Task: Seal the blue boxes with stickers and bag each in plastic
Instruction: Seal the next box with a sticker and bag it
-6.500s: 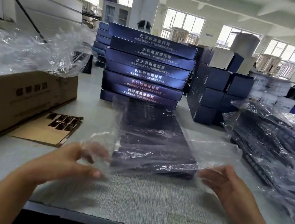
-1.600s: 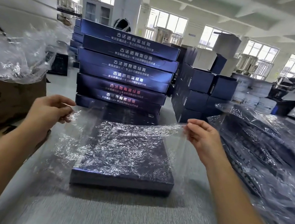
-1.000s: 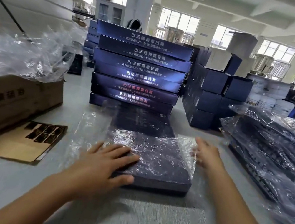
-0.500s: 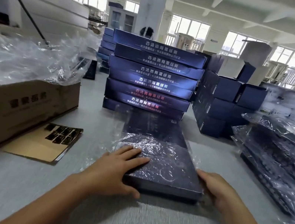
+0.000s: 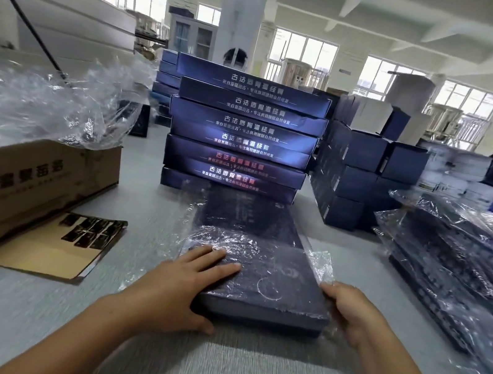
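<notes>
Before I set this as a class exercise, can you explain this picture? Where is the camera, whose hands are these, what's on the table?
There is no machine: a person wears a camera on the head, looking down at their own hands. The left hand presses flat on a blue box inside a clear plastic bag; the right hand lies against the box's right side, and whether it grips is unclear. Behind stands a stack of blue boxes; left, a cardboard box and a sticker sheet; right, bagged boxes.
</notes>
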